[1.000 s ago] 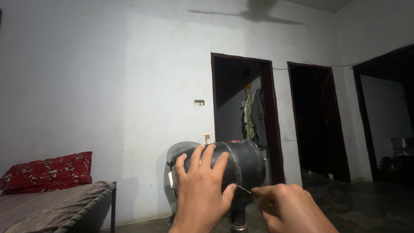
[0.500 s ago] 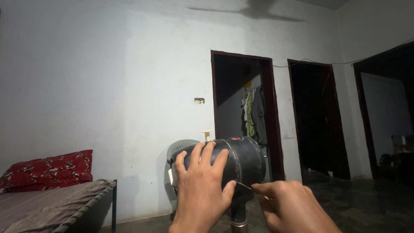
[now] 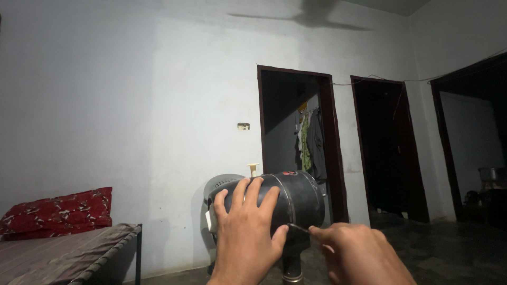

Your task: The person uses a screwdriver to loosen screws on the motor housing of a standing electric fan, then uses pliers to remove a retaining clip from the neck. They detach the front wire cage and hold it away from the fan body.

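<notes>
A dark cylindrical fan motor housing (image 3: 300, 198) sits on a metal pole (image 3: 291, 272) low in the middle of the view. My left hand (image 3: 248, 232) lies flat on the housing's near side, fingers spread over it. My right hand (image 3: 356, 253) is closed around a thin screwdriver (image 3: 299, 228), whose metal tip touches the housing's lower edge beside my left thumb. A small cream knob (image 3: 253, 168) sticks up from the top of the housing.
A cot (image 3: 63, 256) with a red patterned pillow (image 3: 58, 211) stands at the lower left. Behind the fan is a white wall with three dark doorways; clothes (image 3: 309, 140) hang in the middle one. A grey plastic chair back (image 3: 222, 182) shows behind the housing.
My right hand has shifted slightly with the screwdriver tip staying at the housing's lower edge. My left hand stays on the housing.
</notes>
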